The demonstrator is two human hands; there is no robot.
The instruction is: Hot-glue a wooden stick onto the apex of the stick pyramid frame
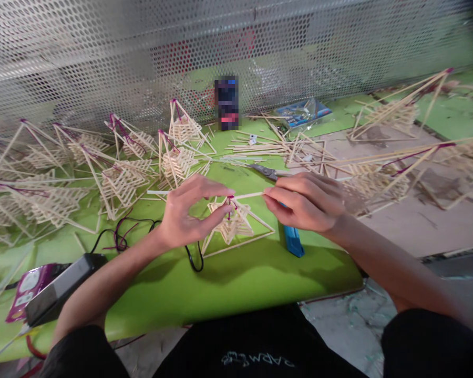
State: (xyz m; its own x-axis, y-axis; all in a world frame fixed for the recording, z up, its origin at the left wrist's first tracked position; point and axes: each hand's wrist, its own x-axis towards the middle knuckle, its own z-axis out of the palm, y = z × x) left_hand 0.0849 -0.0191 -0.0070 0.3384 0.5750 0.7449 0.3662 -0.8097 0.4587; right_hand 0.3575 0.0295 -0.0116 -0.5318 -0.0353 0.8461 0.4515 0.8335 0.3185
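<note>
A small pyramid of pale wooden sticks stands on the green table, with purple thread at its tip. My left hand has thumb and index finger closed around that tip. My right hand pinches a thin pale stick, whose other end reaches the pyramid's tip by my left fingertips. Whether the stick touches the tip I cannot tell. Partly under my right hand lies a tool with a blue handle. Just behind that hand rest the grey metal jaws of a cutting tool.
Several similar stick pyramids crowd the left; larger ones stand right on a brown board. Loose sticks, a phone and a blue packet lie toward the perforated metal screen. A black box and cable are front left.
</note>
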